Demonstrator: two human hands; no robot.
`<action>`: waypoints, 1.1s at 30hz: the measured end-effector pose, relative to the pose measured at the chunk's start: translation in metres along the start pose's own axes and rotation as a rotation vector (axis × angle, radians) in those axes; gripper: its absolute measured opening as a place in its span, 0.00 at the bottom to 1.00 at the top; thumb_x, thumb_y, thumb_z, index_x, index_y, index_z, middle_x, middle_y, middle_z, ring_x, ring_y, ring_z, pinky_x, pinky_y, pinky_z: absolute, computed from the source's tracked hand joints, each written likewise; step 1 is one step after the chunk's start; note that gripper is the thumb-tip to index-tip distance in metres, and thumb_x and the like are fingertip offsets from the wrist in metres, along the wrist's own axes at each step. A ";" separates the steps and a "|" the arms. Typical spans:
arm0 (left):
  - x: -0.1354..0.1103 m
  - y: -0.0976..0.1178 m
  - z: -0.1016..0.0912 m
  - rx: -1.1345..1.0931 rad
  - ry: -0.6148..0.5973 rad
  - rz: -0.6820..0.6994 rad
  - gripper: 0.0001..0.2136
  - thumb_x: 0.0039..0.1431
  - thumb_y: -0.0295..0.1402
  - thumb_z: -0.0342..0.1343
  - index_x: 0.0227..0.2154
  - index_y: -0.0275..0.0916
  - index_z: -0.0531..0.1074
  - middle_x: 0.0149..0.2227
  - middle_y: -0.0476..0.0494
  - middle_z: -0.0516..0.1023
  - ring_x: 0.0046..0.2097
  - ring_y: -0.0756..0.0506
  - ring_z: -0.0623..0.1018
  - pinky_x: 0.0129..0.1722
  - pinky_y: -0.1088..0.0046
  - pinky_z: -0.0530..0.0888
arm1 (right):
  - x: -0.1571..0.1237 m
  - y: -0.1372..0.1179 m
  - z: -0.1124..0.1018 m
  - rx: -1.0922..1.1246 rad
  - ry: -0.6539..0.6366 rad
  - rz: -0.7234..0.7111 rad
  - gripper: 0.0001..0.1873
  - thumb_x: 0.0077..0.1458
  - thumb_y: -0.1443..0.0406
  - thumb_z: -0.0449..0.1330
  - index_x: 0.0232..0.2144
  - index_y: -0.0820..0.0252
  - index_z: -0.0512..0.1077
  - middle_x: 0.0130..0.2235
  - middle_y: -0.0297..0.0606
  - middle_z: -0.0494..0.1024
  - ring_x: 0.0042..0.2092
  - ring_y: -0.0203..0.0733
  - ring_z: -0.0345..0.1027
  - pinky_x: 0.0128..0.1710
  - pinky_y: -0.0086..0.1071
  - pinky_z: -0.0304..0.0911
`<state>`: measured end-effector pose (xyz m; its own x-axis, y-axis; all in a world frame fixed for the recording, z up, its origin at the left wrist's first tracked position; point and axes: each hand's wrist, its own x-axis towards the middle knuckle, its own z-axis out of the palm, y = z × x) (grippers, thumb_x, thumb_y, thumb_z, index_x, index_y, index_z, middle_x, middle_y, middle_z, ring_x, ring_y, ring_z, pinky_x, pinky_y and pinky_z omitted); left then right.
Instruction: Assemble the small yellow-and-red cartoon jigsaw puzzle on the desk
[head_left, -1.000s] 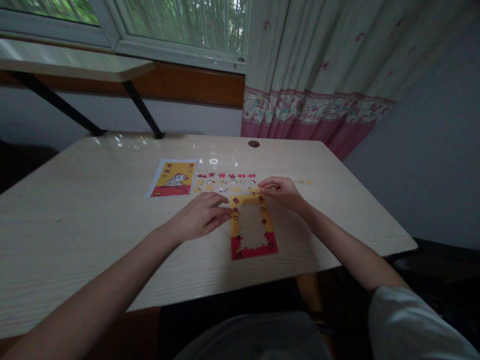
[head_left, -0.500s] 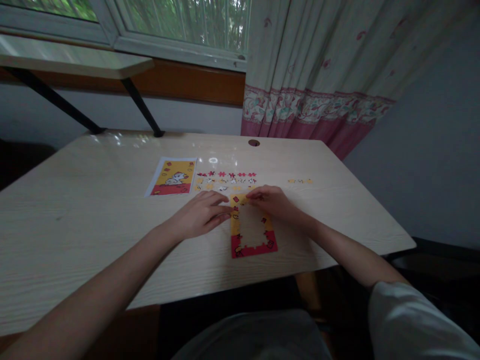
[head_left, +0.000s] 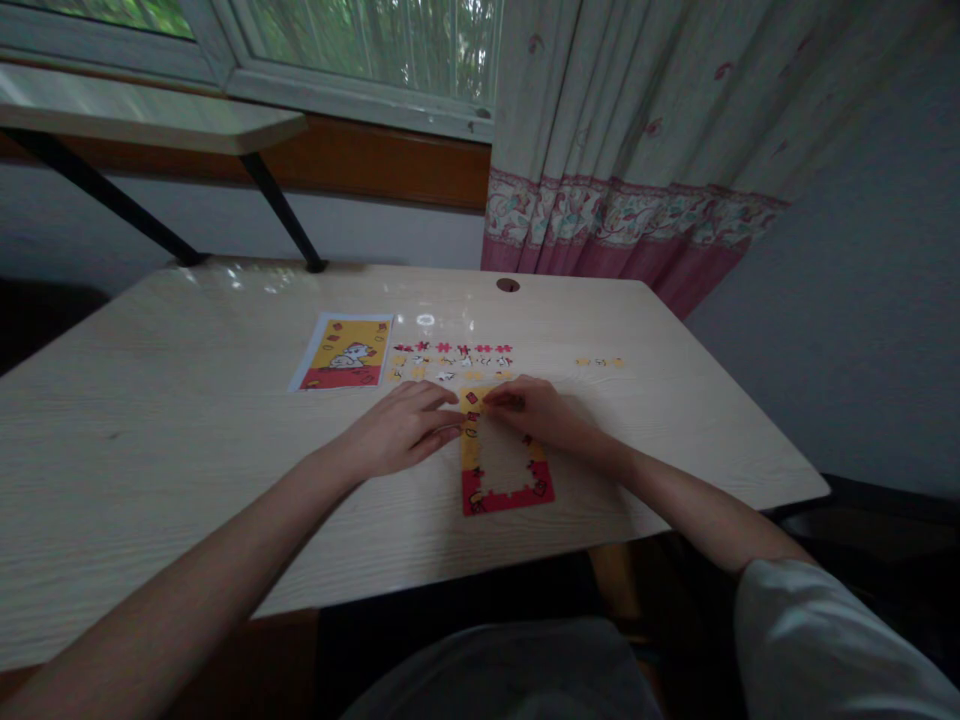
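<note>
A yellow and red jigsaw frame [head_left: 504, 492] lies on the pale wooden table [head_left: 150, 420], its middle bare. My left hand [head_left: 401, 428] rests flat on the table, fingers stretched out, fingertips touching the frame's left edge. My right hand [head_left: 534, 412] lies over the frame's top right part, fingers curled and pinched at the upper inner edge; what they pinch is too small to name. Several loose puzzle pieces [head_left: 450, 360] lie in rows just beyond the frame. A reference picture [head_left: 345, 352] with a cartoon animal sits to the left of them.
A few more loose pieces [head_left: 600, 362] lie to the right. A cable hole [head_left: 508, 285] is near the table's far edge. A second table on black legs [head_left: 150, 125] stands by the window. A floral curtain [head_left: 637, 150] hangs at the back right.
My right hand has come from the loose pieces down and left onto the frame's top edge. The left hand has stayed in place.
</note>
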<state>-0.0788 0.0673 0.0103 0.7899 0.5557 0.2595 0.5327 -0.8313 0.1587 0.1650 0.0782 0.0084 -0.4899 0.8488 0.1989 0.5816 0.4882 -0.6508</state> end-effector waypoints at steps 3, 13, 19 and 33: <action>0.001 0.002 0.001 -0.004 0.011 0.000 0.15 0.65 0.38 0.46 0.46 0.41 0.73 0.47 0.38 0.73 0.49 0.39 0.71 0.47 0.56 0.69 | 0.000 0.001 0.000 -0.051 -0.001 -0.023 0.08 0.53 0.67 0.61 0.36 0.57 0.78 0.35 0.37 0.80 0.34 0.35 0.71 0.37 0.30 0.65; 0.005 0.004 0.007 -0.024 0.027 -0.007 0.14 0.64 0.37 0.47 0.48 0.41 0.72 0.50 0.36 0.71 0.51 0.38 0.70 0.48 0.54 0.69 | 0.002 0.005 0.000 -0.211 -0.020 -0.115 0.06 0.54 0.64 0.61 0.34 0.57 0.78 0.31 0.35 0.79 0.36 0.39 0.66 0.39 0.33 0.59; 0.006 0.006 0.008 -0.028 0.025 -0.011 0.14 0.65 0.37 0.46 0.48 0.40 0.70 0.50 0.37 0.71 0.50 0.40 0.70 0.48 0.57 0.69 | 0.001 0.012 0.004 -0.278 0.005 -0.165 0.05 0.54 0.63 0.61 0.33 0.56 0.77 0.32 0.35 0.78 0.37 0.39 0.65 0.40 0.33 0.56; 0.002 0.007 0.005 0.020 -0.021 -0.048 0.16 0.65 0.39 0.44 0.50 0.42 0.69 0.50 0.37 0.70 0.52 0.38 0.69 0.49 0.55 0.68 | -0.004 0.019 -0.023 -0.323 0.003 -0.283 0.10 0.59 0.62 0.55 0.35 0.57 0.76 0.35 0.37 0.77 0.40 0.40 0.65 0.42 0.33 0.55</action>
<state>-0.0722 0.0627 0.0071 0.7691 0.5955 0.2321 0.5762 -0.8032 0.1512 0.1929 0.0884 0.0121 -0.6574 0.6727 0.3394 0.5982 0.7399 -0.3077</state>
